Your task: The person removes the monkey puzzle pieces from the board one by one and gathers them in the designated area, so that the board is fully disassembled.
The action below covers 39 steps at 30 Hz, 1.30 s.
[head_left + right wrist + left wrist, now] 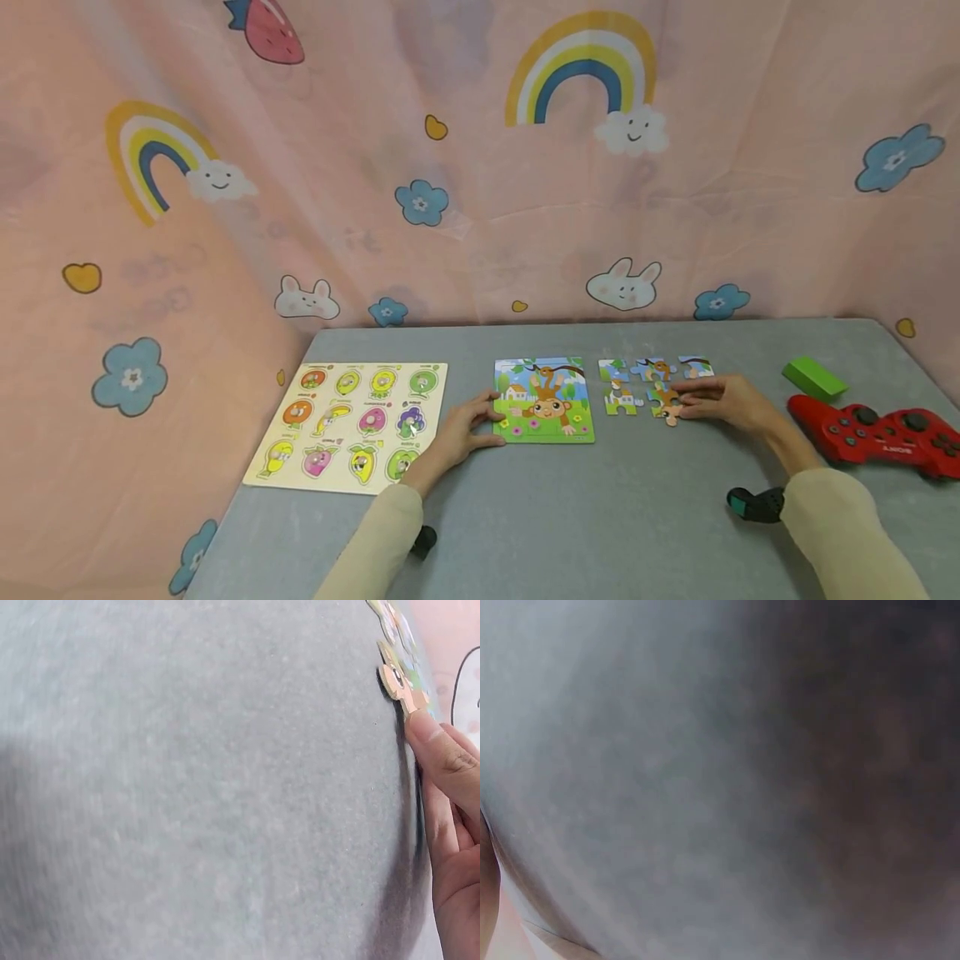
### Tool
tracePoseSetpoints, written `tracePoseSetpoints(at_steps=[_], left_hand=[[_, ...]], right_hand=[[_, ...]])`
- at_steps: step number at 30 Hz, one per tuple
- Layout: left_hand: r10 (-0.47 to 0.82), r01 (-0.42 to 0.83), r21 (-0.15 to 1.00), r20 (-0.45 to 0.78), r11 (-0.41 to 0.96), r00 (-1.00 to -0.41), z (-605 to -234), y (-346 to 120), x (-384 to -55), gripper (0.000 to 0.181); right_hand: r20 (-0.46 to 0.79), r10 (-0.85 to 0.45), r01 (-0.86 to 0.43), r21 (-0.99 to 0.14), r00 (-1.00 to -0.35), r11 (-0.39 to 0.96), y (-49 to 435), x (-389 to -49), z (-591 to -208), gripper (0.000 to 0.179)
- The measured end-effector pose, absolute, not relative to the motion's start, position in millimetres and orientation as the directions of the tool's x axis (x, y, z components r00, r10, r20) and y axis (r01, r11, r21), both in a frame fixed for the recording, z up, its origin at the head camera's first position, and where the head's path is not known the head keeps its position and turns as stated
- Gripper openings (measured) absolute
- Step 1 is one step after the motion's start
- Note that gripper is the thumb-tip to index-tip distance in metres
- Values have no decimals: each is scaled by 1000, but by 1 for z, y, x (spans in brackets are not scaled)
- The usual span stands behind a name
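A square monkey puzzle board [543, 408] lies on the table. My left hand [465, 429] rests at its left side, fingertips on the edge and thumb by the lower corner. To the right, several loose jigsaw pieces [613, 370] lie in two rows. My right hand [723, 404] pinches a puzzle piece [667, 408] showing part of the monkey's face, at the right end of the lower row. In the right wrist view, the thumb and a finger hold that piece [397, 679] at its edge. The left wrist view is mostly blurred grey.
At the left lies a cream fruit puzzle board [341, 425]. A green block [814, 378] and a red game controller [877, 433] are on the right, beyond my right hand. A pink patterned cloth [480, 250] hangs behind the grey table [570, 525].
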<state>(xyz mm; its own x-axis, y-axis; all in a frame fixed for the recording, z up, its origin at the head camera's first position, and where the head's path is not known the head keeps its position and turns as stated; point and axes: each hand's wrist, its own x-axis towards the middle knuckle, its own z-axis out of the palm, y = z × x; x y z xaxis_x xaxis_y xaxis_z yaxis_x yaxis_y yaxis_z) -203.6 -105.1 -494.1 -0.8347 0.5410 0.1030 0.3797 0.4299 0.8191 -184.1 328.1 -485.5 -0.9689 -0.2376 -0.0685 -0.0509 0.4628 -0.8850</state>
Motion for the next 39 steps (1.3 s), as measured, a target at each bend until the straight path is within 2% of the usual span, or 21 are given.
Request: tracePoseSetpoints(at_steps=[22,39], left_hand=[[538,371,828,103,419,-836,-495,-105,-202,24],[538,374,834,111,407,-835,-496,-105,-203,23]], right_hand=[[-47,-211,-61,-876,-976,479,326,-182,-489,50],[-45,-202,-42,-912,-978,408,327,-182,-490,50]])
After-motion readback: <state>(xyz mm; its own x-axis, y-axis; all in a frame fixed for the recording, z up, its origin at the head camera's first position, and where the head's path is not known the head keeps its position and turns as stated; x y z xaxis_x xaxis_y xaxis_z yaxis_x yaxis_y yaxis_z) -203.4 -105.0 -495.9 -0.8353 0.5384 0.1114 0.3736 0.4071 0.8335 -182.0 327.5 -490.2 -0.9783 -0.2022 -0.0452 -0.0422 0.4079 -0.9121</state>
